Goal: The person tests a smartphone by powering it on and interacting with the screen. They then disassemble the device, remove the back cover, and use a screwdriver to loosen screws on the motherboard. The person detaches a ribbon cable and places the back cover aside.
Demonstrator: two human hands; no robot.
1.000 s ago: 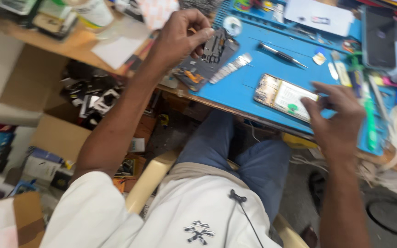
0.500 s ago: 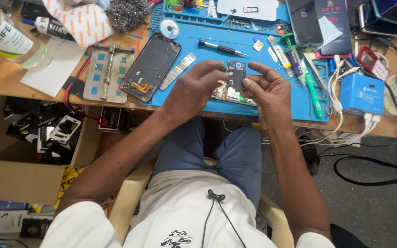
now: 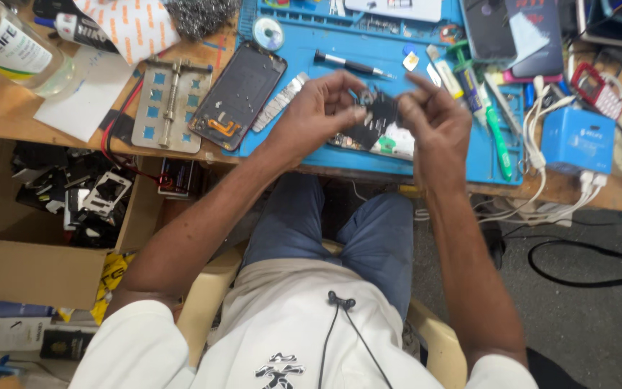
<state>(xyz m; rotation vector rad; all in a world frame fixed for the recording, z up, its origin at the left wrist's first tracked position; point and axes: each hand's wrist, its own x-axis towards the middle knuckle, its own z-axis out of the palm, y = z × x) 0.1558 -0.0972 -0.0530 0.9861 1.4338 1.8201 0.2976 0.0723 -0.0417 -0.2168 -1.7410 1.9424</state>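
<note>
From the head camera, looking down, the left hand [image 3: 318, 112] and the right hand [image 3: 433, 119] meet above a blue mat [image 3: 325, 155] on the wooden worktop [image 3: 8, 122]. Both are closed in a pinch on one small dark circuit board [image 3: 377, 115], the left at its left edge, the right at its upper right, holding it tilted just above a stripped phone [image 3: 386, 140] lying on the mat. To the left on the mat rests a dark phone frame [image 3: 239, 94] with an orange ribbon, and beside that a metal clamp plate [image 3: 170, 108]. A black screwdriver [image 3: 350, 65] lies beyond the hands. A green-handled tool [image 3: 497, 137] lies to the right, near a blue box [image 3: 577, 140] with white cables. An open cardboard box [image 3: 37, 266] of parts sits below the worktop.
</note>
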